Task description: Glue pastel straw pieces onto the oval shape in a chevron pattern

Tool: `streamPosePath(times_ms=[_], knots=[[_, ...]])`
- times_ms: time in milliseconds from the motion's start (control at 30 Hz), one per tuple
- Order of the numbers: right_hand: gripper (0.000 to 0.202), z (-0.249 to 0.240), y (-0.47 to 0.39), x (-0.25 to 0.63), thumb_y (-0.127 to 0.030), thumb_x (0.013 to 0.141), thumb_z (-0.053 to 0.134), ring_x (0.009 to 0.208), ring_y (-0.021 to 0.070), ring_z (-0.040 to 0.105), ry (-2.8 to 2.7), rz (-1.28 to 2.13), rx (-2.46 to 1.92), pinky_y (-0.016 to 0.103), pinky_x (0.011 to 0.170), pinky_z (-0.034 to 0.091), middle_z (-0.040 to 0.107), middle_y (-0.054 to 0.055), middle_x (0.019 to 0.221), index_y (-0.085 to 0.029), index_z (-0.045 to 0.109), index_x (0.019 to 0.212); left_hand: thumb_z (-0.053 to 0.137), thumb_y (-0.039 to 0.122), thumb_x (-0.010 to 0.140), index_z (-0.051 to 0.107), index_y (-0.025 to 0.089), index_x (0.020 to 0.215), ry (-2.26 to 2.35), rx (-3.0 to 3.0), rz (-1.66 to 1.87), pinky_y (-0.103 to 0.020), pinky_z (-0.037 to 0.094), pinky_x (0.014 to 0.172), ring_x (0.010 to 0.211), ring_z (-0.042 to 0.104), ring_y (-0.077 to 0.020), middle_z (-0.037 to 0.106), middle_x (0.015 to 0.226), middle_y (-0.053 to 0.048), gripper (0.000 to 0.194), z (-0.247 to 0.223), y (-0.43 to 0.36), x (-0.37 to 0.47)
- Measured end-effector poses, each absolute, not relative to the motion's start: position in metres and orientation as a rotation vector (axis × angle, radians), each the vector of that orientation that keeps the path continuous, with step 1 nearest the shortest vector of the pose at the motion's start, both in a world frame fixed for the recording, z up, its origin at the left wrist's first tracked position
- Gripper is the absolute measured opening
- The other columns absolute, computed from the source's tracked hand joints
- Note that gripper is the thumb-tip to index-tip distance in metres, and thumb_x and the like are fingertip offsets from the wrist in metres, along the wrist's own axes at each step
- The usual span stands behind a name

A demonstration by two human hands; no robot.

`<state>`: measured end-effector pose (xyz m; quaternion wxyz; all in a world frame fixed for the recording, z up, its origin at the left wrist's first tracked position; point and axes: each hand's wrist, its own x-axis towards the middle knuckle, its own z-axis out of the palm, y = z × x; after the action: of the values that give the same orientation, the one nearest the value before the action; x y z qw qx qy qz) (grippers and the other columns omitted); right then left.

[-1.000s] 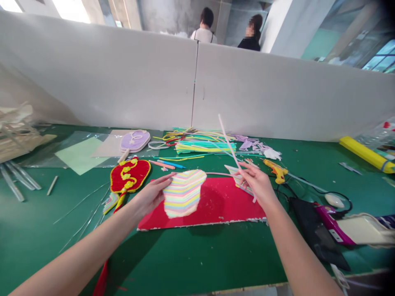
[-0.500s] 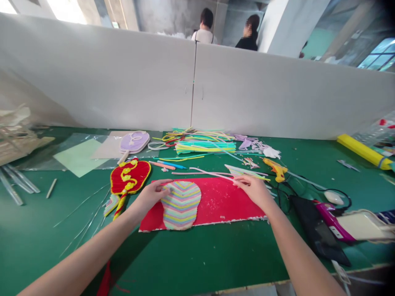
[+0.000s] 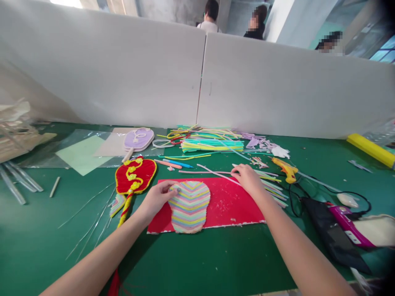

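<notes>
A striped, fan-shaped piece (image 3: 190, 207) lies on a red board (image 3: 228, 203). My left hand (image 3: 159, 198) pinches its upper left edge between thumb and fingers. Over the board's upper right part, my right hand (image 3: 247, 179) has its fingers closed at the near ends of a bundle of pastel strips (image 3: 274, 189); what is between the fingertips is too small to make out. A loose pale pink strip (image 3: 216, 173) runs diagonally toward the right hand. Left of the left hand lies a red fan with yellow trim (image 3: 140, 174).
Behind are a purple fan (image 3: 138, 139), colored strips (image 3: 212, 145) and pens (image 3: 182, 163). A yellow glue gun (image 3: 286, 169) and a black pouch (image 3: 333, 230) lie right. A white partition (image 3: 123, 74) backs the green table (image 3: 185, 263); people are beyond it.
The view has shifted, moving the table items rightward. My right hand has moved up and back, off the pale pink strip's end, to the pastel bundle. My left hand keeps its hold.
</notes>
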<state>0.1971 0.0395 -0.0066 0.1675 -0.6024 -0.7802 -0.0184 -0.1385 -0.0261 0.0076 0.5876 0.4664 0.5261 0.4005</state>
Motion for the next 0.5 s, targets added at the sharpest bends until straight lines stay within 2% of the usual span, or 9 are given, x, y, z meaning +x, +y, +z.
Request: streamPosePath(times_ms=[100,267,500], knots=[[0.013,-0.005,0.04,0.194,-0.018,0.084,0.056,0.084,0.0212,0.059,-2.223,-0.064,-1.715,0.031,0.074,0.044,0.066,0.006,0.084,-0.021,0.065,0.074,0.078,0.048,0.061,0.067,0.016,0.09,1.246,1.121,0.952,-0.031,0.05,0.076,0.086,0.067,-0.0233,0.073,0.09,-0.007,0.044,0.009,-0.028,-0.138],[0.017,0.005,0.034,0.186,-0.026,0.091,0.049,0.074,0.0196,0.061,-1.98,-0.248,-1.77,0.028,0.062,0.039,0.068,0.006,0.082,-0.021,0.064,0.084,0.078,0.048,0.06,0.067,0.016,0.09,1.243,1.097,0.953,-0.03,0.05,0.075,0.084,0.067,-0.0226,0.073,0.088,-0.007,0.045,0.009,-0.028,-0.137],[0.024,0.02,0.035,0.185,-0.033,0.092,0.045,0.069,0.0184,0.063,-1.673,-0.274,-1.655,0.028,0.067,0.042,0.071,0.007,0.087,-0.019,0.066,0.092,0.075,0.048,0.064,0.067,0.016,0.095,1.234,1.124,0.959,-0.029,0.05,0.072,0.082,0.067,-0.0221,0.072,0.086,-0.006,0.045,0.008,-0.03,-0.137]])
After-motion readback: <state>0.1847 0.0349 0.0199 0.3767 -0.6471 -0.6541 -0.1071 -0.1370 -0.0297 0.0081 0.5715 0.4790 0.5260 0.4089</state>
